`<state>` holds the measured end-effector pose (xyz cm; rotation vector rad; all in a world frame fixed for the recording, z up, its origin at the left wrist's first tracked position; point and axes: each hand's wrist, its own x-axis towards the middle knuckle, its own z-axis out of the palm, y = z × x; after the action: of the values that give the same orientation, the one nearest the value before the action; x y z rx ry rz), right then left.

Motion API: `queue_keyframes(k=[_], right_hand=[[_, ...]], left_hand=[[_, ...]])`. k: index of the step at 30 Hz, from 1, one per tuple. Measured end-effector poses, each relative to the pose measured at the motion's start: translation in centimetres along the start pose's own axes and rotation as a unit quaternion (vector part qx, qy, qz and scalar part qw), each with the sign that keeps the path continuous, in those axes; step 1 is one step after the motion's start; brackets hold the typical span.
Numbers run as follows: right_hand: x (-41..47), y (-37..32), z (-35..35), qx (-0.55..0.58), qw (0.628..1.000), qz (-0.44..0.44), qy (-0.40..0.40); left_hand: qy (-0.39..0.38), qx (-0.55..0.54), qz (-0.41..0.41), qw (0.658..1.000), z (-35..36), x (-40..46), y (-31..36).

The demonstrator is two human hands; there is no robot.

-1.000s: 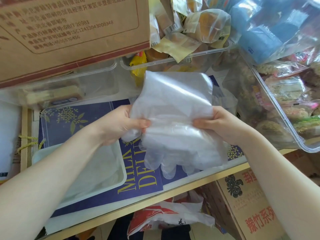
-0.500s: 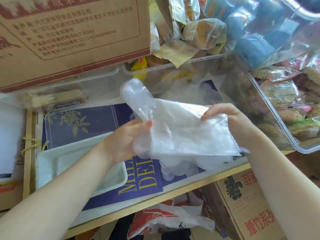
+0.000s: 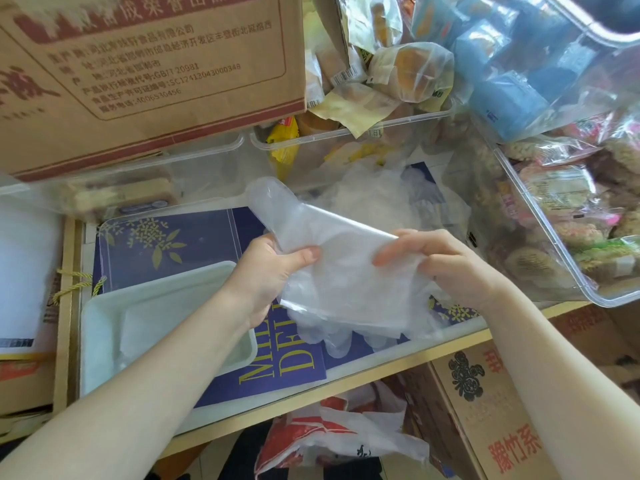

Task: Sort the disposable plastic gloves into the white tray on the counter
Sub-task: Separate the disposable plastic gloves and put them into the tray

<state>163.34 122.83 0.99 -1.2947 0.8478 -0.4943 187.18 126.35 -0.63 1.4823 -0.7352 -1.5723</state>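
A clear disposable plastic glove [image 3: 343, 282] is stretched between both hands above the counter's front edge, its thumb sticking up at the left and its fingers hanging down. My left hand [image 3: 273, 271] pinches its left side between thumb and fingers. My right hand [image 3: 440, 261] pinches its right side, fingertips under the film. A loose heap of more clear gloves [image 3: 377, 195] lies behind, on the counter. The white tray [image 3: 104, 317] sits at the lower left, partly under my left forearm, with a thin clear sheet inside it.
A blue printed sheet [image 3: 173, 244] lies under the tray. A large cardboard box [image 3: 145, 74] overhangs at the back left. Clear bins of wrapped snacks [image 3: 540, 216] crowd the back and right. Below the counter edge are a red-and-white bag [image 3: 332, 441] and a carton [image 3: 491, 410].
The glove, held upright a second ago, has been turned and pulled out flat between the hands, thumb pointing up-left. My forearm has shifted and more of the tray shows.
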Motion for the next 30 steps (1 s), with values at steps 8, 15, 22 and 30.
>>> queue_keyframes(k=[8,15,22,30], right_hand=[[0.9,2.0,3.2,0.166,0.969,0.107,0.149],[2.4,0.4,5.2,0.008,0.952,-0.013,0.304],[2.4,-0.9,6.3,-0.153,0.957,-0.079,0.236],[1.7,-1.7,5.0,-0.118,0.981,-0.090,0.127]], left_hand=[[0.083,0.024,0.068,0.994,-0.2,0.2,-0.5],[0.211,0.139,0.161,0.954,-1.6,-0.2,-1.1],[0.025,0.273,0.276,0.921,-0.6,-1.1,-0.8],[-0.042,0.044,0.142,0.988,-1.5,0.6,-0.8]])
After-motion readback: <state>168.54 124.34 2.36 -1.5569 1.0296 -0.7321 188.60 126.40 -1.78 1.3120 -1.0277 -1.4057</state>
